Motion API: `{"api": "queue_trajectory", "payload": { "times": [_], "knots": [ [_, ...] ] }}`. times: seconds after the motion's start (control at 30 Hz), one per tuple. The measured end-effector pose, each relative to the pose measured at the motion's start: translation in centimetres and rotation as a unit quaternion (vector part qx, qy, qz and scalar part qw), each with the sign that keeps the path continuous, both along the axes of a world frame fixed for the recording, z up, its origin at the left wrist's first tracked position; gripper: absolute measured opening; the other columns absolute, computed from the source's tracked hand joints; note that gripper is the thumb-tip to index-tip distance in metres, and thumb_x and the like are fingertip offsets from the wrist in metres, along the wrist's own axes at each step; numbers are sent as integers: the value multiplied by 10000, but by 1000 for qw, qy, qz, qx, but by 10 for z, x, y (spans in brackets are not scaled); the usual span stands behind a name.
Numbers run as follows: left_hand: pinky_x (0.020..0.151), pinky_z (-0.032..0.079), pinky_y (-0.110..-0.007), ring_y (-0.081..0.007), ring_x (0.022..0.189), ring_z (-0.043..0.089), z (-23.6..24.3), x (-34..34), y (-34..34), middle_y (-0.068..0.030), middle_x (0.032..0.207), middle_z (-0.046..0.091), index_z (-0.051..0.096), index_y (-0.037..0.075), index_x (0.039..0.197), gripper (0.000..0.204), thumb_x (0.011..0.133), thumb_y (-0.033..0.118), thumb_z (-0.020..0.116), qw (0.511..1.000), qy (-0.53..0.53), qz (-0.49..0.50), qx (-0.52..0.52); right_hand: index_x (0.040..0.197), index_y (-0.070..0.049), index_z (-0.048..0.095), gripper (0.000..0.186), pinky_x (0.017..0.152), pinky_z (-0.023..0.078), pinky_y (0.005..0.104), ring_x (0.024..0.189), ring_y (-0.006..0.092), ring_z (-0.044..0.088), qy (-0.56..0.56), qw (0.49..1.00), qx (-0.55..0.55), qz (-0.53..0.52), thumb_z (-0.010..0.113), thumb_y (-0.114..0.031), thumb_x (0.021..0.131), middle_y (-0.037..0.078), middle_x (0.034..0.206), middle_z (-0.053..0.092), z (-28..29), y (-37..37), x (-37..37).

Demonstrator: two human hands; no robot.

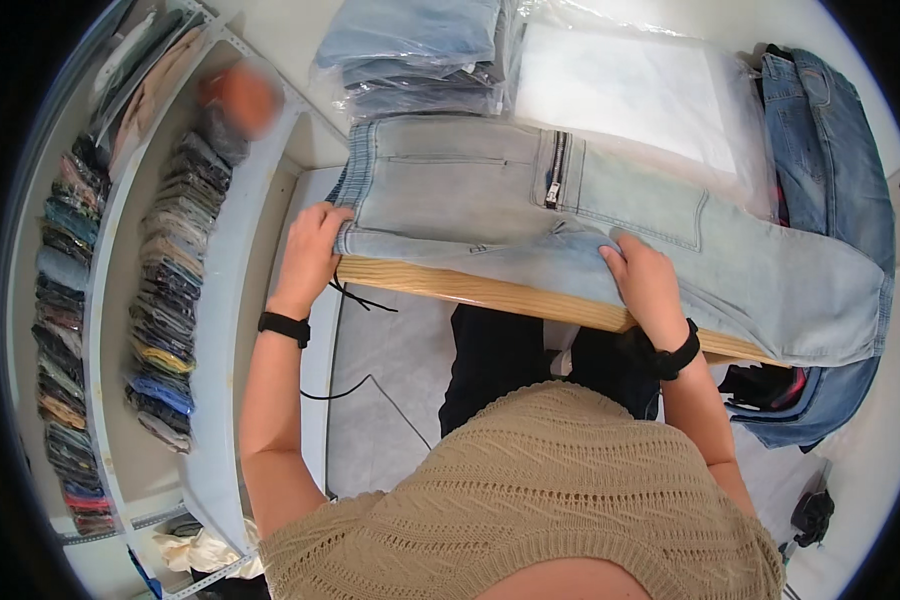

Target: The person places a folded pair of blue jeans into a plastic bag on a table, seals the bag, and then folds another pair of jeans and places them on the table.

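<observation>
- A shelving rack (pixel 102 330) is standing on the left, its levels holding rows of mostly bagged garments.
- The desk (pixel 450 285) is carrying the work, its wooden edge facing the person.
- The light-wash denim pants (pixel 450 190) are lying lengthwise along the desk's near edge, waistband left and cuff right; they are looking roughly laid out, which I judge an early stage, with the near side rumpled and no bag around them.
- Darker blue jeans (pixel 840 170) are draping over the desk's right end, also unbagged.
- A clear plastic packet (pixel 620 90) with something white inside is lying behind the pants.
- A stack of bagged denim (pixel 415 50) is sitting beside it, looking finished.
- The left hand (pixel 312 255) is gripping the waistband's near corner; the right hand (pixel 648 285) is curling over the near leg, though whether it is pinching cloth I cannot tell.
- A metal zipper (pixel 555 170) is showing on the pants, looking closed.
</observation>
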State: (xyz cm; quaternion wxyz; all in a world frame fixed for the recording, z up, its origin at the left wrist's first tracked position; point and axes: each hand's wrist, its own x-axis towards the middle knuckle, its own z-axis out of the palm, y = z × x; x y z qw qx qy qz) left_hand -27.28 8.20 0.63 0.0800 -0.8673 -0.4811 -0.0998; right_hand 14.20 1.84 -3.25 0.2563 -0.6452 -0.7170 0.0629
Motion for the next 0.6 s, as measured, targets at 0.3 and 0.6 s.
{"api": "queue_trajectory", "payload": {
  "times": [0.3, 0.6],
  "knots": [
    [979, 356, -358, -219, 1129, 433, -7, -36, -8, -96, 1218, 434, 506, 71, 1161, 503, 722, 134, 743, 888, -386, 133, -211, 893, -41, 586, 237, 599, 444, 458, 668, 374, 583, -6, 1000, -5, -9, 592, -273, 846, 181, 694, 606, 0, -1, -1],
    [828, 381, -245, -88, 888, 481, -20, -38, 5, 15, 942, 514, 493, 80, 845, 151, 821, 70, 642, 783, -553, 69, -274, 917, -45, 591, 241, 601, 447, 444, 663, 369, 587, -25, 999, -12, -17, 594, -275, 843, 176, 694, 612, 1, -2, -2]
  ]
}}
